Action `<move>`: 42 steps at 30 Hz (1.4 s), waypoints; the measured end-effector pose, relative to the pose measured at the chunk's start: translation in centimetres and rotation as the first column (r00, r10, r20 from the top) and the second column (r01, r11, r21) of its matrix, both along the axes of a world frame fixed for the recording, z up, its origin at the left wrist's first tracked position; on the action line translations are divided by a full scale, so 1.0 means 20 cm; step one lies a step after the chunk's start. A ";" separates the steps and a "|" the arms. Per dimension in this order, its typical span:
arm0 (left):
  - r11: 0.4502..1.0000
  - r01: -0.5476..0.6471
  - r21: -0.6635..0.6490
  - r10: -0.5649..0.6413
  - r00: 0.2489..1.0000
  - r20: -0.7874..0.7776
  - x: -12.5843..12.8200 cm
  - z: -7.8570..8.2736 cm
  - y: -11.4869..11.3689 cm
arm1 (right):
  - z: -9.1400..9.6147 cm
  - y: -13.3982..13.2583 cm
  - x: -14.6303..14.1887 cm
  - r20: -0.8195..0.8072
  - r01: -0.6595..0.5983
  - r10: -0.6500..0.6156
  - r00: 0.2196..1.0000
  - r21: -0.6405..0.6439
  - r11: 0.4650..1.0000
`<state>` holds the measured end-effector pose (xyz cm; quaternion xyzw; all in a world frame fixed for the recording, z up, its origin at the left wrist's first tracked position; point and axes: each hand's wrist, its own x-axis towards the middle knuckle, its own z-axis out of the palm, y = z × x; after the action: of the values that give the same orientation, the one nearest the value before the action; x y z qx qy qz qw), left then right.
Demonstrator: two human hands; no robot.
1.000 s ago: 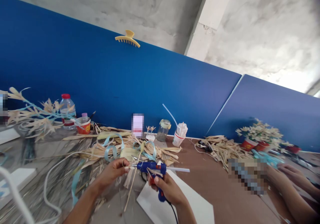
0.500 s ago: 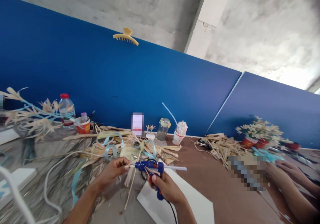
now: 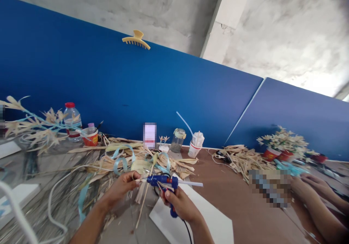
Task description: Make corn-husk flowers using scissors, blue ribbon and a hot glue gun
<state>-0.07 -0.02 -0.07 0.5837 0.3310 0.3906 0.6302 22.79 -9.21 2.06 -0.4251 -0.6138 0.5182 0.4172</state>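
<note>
My right hand (image 3: 177,200) is wrapped round the handle of a blue hot glue gun (image 3: 160,180), its nozzle pointing left. A clear glue stick (image 3: 192,183) juts from the gun's back end. Close to the nozzle, the fingers of my left hand (image 3: 128,182) pinch a small pale piece of dried husk (image 3: 138,180), mostly hidden by the fingertips. Under and behind both hands lie dried husk strips (image 3: 114,164) and a light blue ribbon (image 3: 120,164). A white sheet (image 3: 199,207) lies beneath my right wrist.
Against the blue partition (image 3: 109,76) stand a bottle (image 3: 72,122), a red paper cup (image 3: 89,138), a glass jar (image 3: 178,140) and a white cup (image 3: 195,147). A white cable (image 3: 51,200) curves across the left. At the right, another person's hands (image 3: 308,189) are near potted husk flowers (image 3: 285,142).
Almost nothing differs. The glue gun in my right hand has shifted very slightly left, and my left hand keeps its pinch.
</note>
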 end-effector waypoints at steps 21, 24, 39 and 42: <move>1.000 -0.012 -0.017 0.012 1.000 0.017 0.00 0.00 0.00 | 0.03 -0.01 -0.03 -0.016 0.025 -0.024 1.000 0.012 1.000; 1.000 -0.005 -0.002 0.005 1.000 0.004 0.00 0.00 0.00 | 0.04 -0.01 -0.02 0.009 0.027 -0.027 1.000 0.030 0.999; 1.000 -0.019 0.011 0.019 0.999 0.035 0.00 -0.03 0.01 | 0.00 0.00 -0.01 0.021 0.031 -0.031 0.999 0.040 0.999; 1.000 -0.024 0.007 0.023 0.999 0.040 0.00 -0.02 0.01 | 0.00 0.00 0.00 0.042 0.013 -0.014 0.999 0.039 0.999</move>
<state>-0.14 0.13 -0.49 0.5742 0.3237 0.4108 0.6299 22.69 -9.25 2.11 -0.4320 -0.6295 0.4943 0.4157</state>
